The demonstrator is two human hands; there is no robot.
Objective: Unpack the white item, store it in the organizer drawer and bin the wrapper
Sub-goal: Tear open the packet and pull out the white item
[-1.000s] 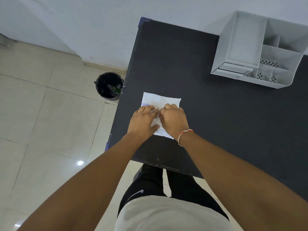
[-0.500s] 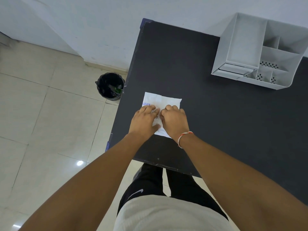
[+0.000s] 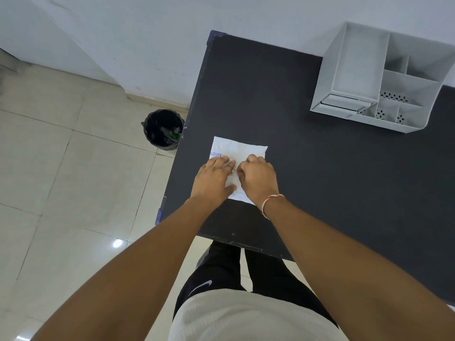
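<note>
Head view, looking down. I count one white packet (image 3: 240,153), one organizer (image 3: 379,80), one bin (image 3: 163,129) and two hands. The white packet lies flat on the black table (image 3: 320,180), close to the table's left edge, with blue lettering reading "LOVES" showing at its left side. Both hands rest on the near half of the packet, side by side and almost touching: my left hand (image 3: 214,178) lies palm-down with the fingers bent and its thumb on the wrapper, and my right hand (image 3: 258,177) has its fingers curled under, knuckles up. Each appears to pinch the wrapper at the centre (the fingertips themselves are hidden beneath the knuckles, so I cannot tell how firm the hold is). A red-and-white thread band (image 3: 270,203) circles the right wrist. The white organizer stands at the table's far right, well apart from the packet; it shows one large compartment, several smaller ones with perforated floors, and one drawer (image 3: 344,103) at its lower left front. The black-lined bin stands on the tiled floor (image 3: 61,180) just beside the table's left edge, with some litter inside. Nothing lies between the packet and the organizer. My forearms cover the near table edge.
</note>
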